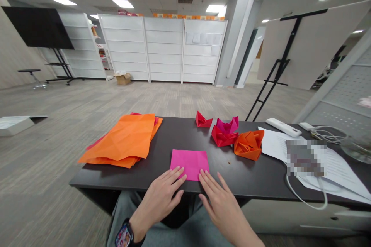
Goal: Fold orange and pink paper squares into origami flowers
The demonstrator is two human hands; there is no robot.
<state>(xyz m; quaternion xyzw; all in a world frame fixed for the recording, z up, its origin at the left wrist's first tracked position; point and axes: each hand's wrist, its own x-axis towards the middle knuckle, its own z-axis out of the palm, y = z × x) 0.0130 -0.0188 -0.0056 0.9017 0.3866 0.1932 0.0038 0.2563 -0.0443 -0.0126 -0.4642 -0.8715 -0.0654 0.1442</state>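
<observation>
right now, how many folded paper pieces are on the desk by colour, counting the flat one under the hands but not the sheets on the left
Pink: 2 (flat folded paper under the left hand and right hand; pink shape)
Red: 2 (small red shape; larger red shape)
Orange: 1 (orange shape)
Total: 5

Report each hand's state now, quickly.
Left hand: open, touching the bright pink rectangular paper near its lower left corner, grasping nothing.
Right hand: open, touching it near the lower right corner.
</observation>
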